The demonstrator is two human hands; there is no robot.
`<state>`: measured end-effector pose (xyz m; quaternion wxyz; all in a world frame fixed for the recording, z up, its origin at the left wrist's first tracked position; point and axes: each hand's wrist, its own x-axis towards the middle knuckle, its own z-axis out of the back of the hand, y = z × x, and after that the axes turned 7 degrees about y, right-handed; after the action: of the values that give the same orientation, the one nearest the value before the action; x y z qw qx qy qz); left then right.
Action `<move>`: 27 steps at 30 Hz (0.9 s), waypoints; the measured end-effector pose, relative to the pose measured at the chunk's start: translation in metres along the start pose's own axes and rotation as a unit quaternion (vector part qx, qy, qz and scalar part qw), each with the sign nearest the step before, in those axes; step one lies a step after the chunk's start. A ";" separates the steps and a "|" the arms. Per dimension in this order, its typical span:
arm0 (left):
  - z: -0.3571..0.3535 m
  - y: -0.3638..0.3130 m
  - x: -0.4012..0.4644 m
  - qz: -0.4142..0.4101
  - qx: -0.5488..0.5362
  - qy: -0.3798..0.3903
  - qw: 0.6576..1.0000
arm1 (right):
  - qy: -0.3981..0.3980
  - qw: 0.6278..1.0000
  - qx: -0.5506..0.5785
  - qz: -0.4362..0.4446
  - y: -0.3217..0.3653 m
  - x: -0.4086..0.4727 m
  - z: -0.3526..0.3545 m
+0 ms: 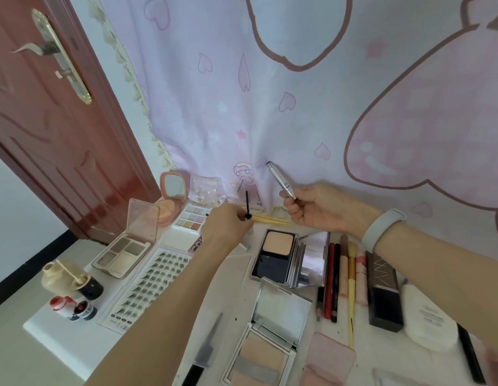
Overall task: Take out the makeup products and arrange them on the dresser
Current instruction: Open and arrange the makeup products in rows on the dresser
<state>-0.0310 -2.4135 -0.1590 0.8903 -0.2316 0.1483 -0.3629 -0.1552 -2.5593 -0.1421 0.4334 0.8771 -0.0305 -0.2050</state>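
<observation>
The right hand (pixel 312 208) pinches a silver tube (pixel 281 180) by its lower end, tilted up above the dresser (pixel 61 338); the left hand (pixel 228 227) pinches its black wand (pixel 247 204) upright nearby. Both look light, stiff and slick, so gripping mid-barrel seems safest, clear of the wet tip.

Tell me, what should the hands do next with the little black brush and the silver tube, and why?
Probably slide the black wand back into the silver tube and close it. The left hand pinches the wand upright, and the right hand holds the tube apart from it, so the mascara is in two pieces. Once closed, it could lie beside the pencils on the dresser.
</observation>
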 end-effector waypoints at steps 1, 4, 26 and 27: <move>0.000 0.001 0.001 0.001 0.000 0.000 1.000 | 0.021 1.000 -0.006 0.008 -0.001 0.000 -0.001; 0.000 0.003 0.002 0.007 0.003 -0.003 1.000 | 0.055 0.994 -0.086 0.027 -0.006 0.003 -0.008; -0.003 0.007 0.004 -0.023 0.002 -0.008 1.000 | -0.085 0.694 -0.708 0.100 -0.036 0.046 -0.012; -0.003 0.007 0.004 -0.024 0.001 -0.009 1.000 | -0.084 0.691 -0.712 0.096 -0.036 0.046 -0.012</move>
<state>-0.0254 -2.4128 -0.1658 0.8829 -0.2372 0.1346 -0.3823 -0.1131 -2.5384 -0.1789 0.9406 0.2775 0.0039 -0.1954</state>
